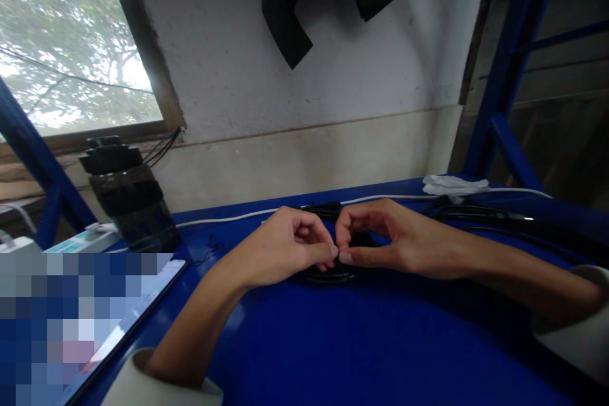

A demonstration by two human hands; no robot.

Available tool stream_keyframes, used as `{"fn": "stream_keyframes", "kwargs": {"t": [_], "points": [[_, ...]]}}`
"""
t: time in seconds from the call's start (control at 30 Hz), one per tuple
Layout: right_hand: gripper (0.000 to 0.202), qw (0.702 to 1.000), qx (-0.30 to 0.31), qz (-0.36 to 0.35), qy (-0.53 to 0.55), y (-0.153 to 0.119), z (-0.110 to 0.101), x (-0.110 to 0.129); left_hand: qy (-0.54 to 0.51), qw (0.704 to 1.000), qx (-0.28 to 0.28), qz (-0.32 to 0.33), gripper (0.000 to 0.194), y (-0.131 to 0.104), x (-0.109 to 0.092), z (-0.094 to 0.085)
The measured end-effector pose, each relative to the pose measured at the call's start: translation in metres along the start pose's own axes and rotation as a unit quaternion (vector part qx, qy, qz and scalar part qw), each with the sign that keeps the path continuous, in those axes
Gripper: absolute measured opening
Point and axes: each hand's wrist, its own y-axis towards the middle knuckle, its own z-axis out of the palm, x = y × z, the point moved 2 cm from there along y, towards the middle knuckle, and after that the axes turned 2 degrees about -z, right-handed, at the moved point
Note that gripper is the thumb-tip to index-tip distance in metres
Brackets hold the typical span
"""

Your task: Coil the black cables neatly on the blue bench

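Observation:
My left hand (pixel 290 244) and my right hand (pixel 385 238) meet fingertip to fingertip near the middle of the view, both in a pinch. Whatever sits between the fingertips is too small to make out. Just behind and below them lies a coiled black cable (pixel 328 276) on the blue table (pixel 361 342); the hands hide much of the coil.
At the left stand a dark bottle (pixel 136 203) and a white power strip (pixel 85 240), with a phone or tablet (pixel 137 304) nearer. More black cables (pixel 495 216), a crumpled white item (pixel 451 185) and a white cord (pixel 228 219) lie toward the wall. Blue posts rise both sides.

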Motion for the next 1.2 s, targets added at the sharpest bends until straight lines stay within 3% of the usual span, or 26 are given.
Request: {"fn": "stream_keyframes", "kwargs": {"t": [0.57,1.2], "points": [[0.037,0.998,0.001,0.016,0.057,-0.0008,-0.0002,-0.0020,-0.044,0.999,0.013,-0.030,0.009,0.0027,-0.0005,0.0024],[0.034,1.000,-0.021,0.016,0.006,-0.0006,0.0010,-0.0054,-0.076,0.996,0.007,-0.053,0.010,0.0030,-0.0013,0.0056]]}}
